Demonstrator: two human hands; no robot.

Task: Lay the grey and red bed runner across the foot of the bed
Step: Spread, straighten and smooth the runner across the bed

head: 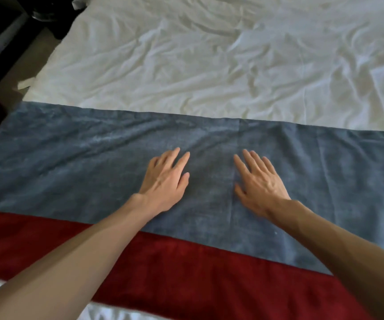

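Bed [54, 65] covered by a wrinkled white sheet [221, 61], with a bed runner [82, 162] lying flat across its near end, left to right, grey band on the far side, red band nearer, a strip of sheet showing nearest at bottom left.

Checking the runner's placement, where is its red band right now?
Head view: the red band runs across the bed nearest the camera, just below the grey band under the left hand and right hand.
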